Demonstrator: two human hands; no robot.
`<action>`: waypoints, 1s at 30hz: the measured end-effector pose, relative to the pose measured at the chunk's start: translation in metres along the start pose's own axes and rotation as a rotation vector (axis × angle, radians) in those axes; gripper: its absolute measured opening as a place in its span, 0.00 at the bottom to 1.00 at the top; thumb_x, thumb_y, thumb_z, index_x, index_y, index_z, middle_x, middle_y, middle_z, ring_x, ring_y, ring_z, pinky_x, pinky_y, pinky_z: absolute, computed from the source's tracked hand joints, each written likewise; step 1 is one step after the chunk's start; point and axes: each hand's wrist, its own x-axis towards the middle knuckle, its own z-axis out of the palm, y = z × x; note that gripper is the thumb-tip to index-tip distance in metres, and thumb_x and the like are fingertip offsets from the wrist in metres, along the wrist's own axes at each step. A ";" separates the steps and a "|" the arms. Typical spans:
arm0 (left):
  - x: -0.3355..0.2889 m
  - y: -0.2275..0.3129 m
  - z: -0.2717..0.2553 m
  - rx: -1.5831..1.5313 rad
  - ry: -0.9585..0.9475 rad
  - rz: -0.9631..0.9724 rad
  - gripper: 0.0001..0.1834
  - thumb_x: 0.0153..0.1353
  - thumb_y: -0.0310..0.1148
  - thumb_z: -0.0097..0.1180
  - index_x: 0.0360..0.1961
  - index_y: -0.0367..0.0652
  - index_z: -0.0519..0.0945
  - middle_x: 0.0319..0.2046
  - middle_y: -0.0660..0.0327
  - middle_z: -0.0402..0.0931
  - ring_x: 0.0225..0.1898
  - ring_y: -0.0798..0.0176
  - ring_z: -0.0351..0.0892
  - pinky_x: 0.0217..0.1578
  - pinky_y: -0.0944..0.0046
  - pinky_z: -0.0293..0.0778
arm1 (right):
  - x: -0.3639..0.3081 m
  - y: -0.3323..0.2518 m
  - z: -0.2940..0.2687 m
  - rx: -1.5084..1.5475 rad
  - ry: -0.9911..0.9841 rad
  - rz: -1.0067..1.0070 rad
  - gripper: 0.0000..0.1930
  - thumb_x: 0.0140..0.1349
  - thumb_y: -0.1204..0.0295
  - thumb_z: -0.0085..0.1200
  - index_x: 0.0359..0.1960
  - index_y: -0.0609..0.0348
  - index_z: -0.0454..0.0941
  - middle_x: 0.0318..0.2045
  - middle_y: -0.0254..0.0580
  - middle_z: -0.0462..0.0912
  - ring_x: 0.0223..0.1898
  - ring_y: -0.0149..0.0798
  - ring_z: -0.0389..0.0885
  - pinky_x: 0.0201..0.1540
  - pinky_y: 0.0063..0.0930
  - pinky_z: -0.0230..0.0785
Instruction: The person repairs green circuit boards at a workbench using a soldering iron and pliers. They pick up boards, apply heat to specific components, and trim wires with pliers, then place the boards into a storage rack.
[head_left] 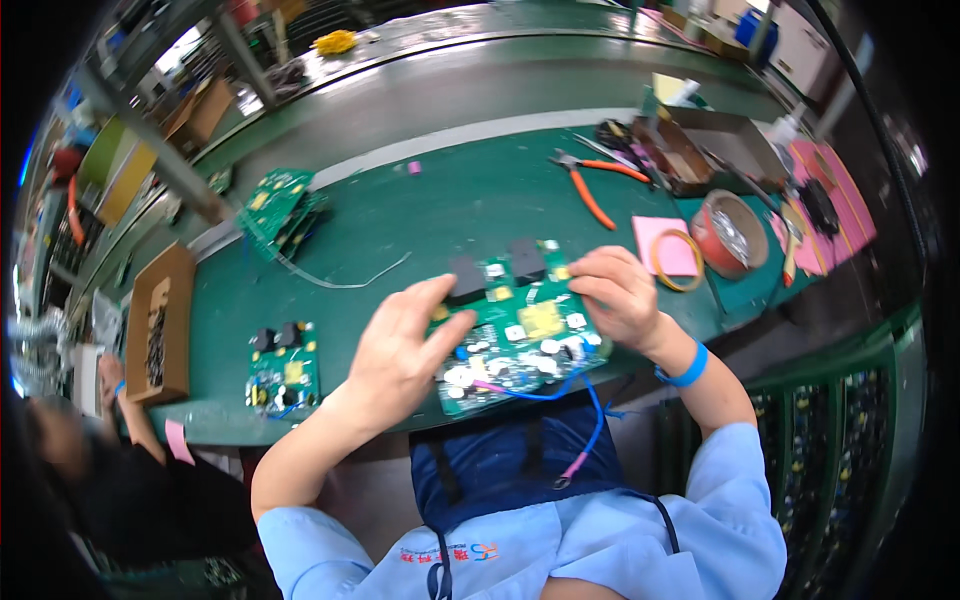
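Note:
A green circuit board (508,337) is held up at the front edge of the bench, tilted and slightly blurred. It carries two black blocks (527,262), yellow and white parts. My left hand (400,340) grips its left side, thumb and fingers by the left black block. At the opposite edge my right hand (617,292) is closed on the board with curled fingers; the fingertips are partly hidden. A blue wire (598,436) with pink sleeving and a ring terminal hangs from the board over my apron. A similar smaller-looking board (283,372) lies to the left.
Stacked green boards (280,212) stand at the back left, near a cardboard box (163,325). Orange-handled pliers (590,185), a pink pad (662,246), a yellow ring (677,262) and a red bowl (730,232) lie right. Another person's hand (110,378) is at far left.

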 end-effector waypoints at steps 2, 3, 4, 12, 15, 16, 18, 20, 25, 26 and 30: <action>-0.002 -0.002 -0.007 -0.009 -0.043 0.035 0.24 0.33 0.20 0.51 0.39 0.43 0.72 0.46 0.48 0.61 0.44 0.48 0.65 0.42 0.56 0.64 | 0.004 -0.003 -0.003 -0.020 -0.023 -0.014 0.13 0.31 0.83 0.53 0.24 0.61 0.72 0.27 0.40 0.75 0.27 0.40 0.73 0.31 0.31 0.68; -0.004 -0.001 -0.012 -0.003 -0.077 0.029 0.25 0.33 0.20 0.51 0.40 0.43 0.71 0.47 0.47 0.60 0.45 0.48 0.64 0.43 0.56 0.64 | 0.004 -0.004 -0.004 -0.039 -0.031 -0.035 0.13 0.31 0.83 0.53 0.24 0.61 0.72 0.27 0.41 0.75 0.27 0.40 0.73 0.32 0.33 0.67; -0.008 0.001 -0.017 0.011 -0.061 0.016 0.25 0.34 0.19 0.51 0.41 0.43 0.71 0.48 0.47 0.59 0.45 0.48 0.64 0.44 0.55 0.63 | 0.003 -0.006 -0.007 -0.051 -0.047 -0.034 0.13 0.31 0.84 0.53 0.25 0.61 0.72 0.27 0.41 0.75 0.28 0.40 0.74 0.35 0.35 0.66; -0.130 -0.063 -0.075 0.224 0.104 -0.808 0.18 0.44 0.29 0.53 0.39 0.39 0.71 0.36 0.51 0.71 0.37 0.51 0.71 0.38 0.60 0.67 | 0.010 0.010 -0.018 -0.002 -0.072 0.261 0.09 0.43 0.85 0.49 0.29 0.61 0.71 0.30 0.42 0.74 0.34 0.38 0.73 0.46 0.35 0.59; -0.195 -0.108 -0.084 0.166 -0.003 -1.346 0.25 0.44 0.42 0.56 0.42 0.39 0.70 0.32 0.53 0.73 0.33 0.57 0.73 0.36 0.61 0.68 | 0.036 0.013 -0.003 0.294 -0.082 0.577 0.06 0.49 0.83 0.45 0.29 0.63 0.71 0.30 0.40 0.73 0.34 0.33 0.71 0.43 0.23 0.60; -0.199 -0.112 -0.086 0.066 -0.041 -1.418 0.26 0.43 0.43 0.57 0.42 0.38 0.70 0.31 0.53 0.73 0.33 0.59 0.73 0.35 0.62 0.68 | 0.043 0.020 0.004 0.359 -0.096 0.594 0.04 0.51 0.81 0.44 0.29 0.65 0.71 0.30 0.38 0.73 0.34 0.29 0.70 0.40 0.17 0.59; -0.199 -0.120 -0.085 -0.152 -0.117 -1.534 0.30 0.40 0.44 0.59 0.43 0.36 0.70 0.29 0.54 0.74 0.32 0.63 0.73 0.34 0.65 0.68 | 0.047 0.034 0.021 0.545 -0.059 0.669 0.04 0.53 0.79 0.44 0.30 0.66 0.70 0.30 0.36 0.73 0.34 0.27 0.70 0.40 0.17 0.60; -0.200 -0.125 -0.084 -0.230 -0.111 -1.529 0.30 0.40 0.44 0.60 0.42 0.34 0.70 0.27 0.56 0.74 0.30 0.66 0.73 0.32 0.68 0.68 | 0.051 0.042 0.036 0.679 -0.002 0.723 0.05 0.54 0.78 0.45 0.32 0.65 0.71 0.30 0.36 0.74 0.34 0.27 0.71 0.39 0.18 0.61; -0.216 -0.132 -0.082 -0.747 0.226 -1.481 0.17 0.47 0.41 0.56 0.33 0.39 0.75 0.24 0.67 0.72 0.25 0.75 0.68 0.26 0.75 0.63 | 0.039 0.065 0.067 0.795 0.125 0.703 0.06 0.54 0.78 0.46 0.33 0.65 0.71 0.29 0.38 0.75 0.32 0.28 0.73 0.37 0.18 0.64; -0.215 -0.130 -0.079 -0.809 0.310 -1.414 0.10 0.53 0.37 0.50 0.32 0.41 0.73 0.23 0.69 0.70 0.24 0.77 0.66 0.26 0.75 0.63 | 0.035 0.071 0.070 0.810 0.126 0.715 0.06 0.54 0.78 0.46 0.33 0.65 0.71 0.29 0.38 0.75 0.31 0.28 0.73 0.37 0.18 0.64; -0.201 -0.118 -0.077 -1.027 0.473 -1.402 0.08 0.57 0.32 0.42 0.34 0.40 0.70 0.27 0.68 0.71 0.27 0.77 0.69 0.29 0.75 0.65 | 0.021 0.078 0.072 0.831 0.102 0.770 0.06 0.54 0.77 0.46 0.33 0.65 0.71 0.27 0.38 0.74 0.30 0.28 0.73 0.36 0.18 0.65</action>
